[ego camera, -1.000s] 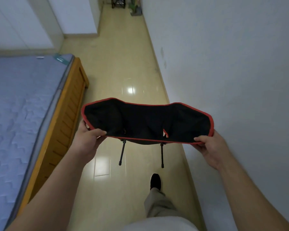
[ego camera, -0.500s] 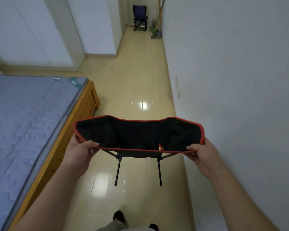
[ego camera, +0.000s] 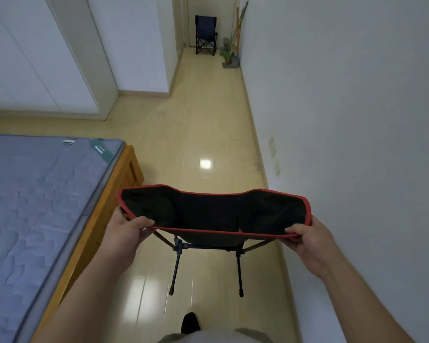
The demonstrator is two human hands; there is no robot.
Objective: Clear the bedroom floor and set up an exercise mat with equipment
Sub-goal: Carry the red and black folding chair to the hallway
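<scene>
A home bedroom: mattress (ego camera: 35, 206) on wooden bed frame (ego camera: 104, 216), wardrobe doors (ego camera: 35, 58).

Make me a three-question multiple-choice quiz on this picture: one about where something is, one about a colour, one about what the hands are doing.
1. Where is the bed from the person's view?
A. on their left
B. on their right
C. at the corridor's far end

2. What colour trims the black seat of the carried chair?
A. yellow
B. red
C. white

3. How is that chair held?
A. it stands on the floor untouched
B. one hand lifts it by a leg
C. the left hand and right hand each grip the seat's near edge

Answers:
1 A: the bed fills the picture's left side.
2 B: a red band runs round the seat's rim.
3 C: both hands pinch the near edge, one at each end.
</scene>
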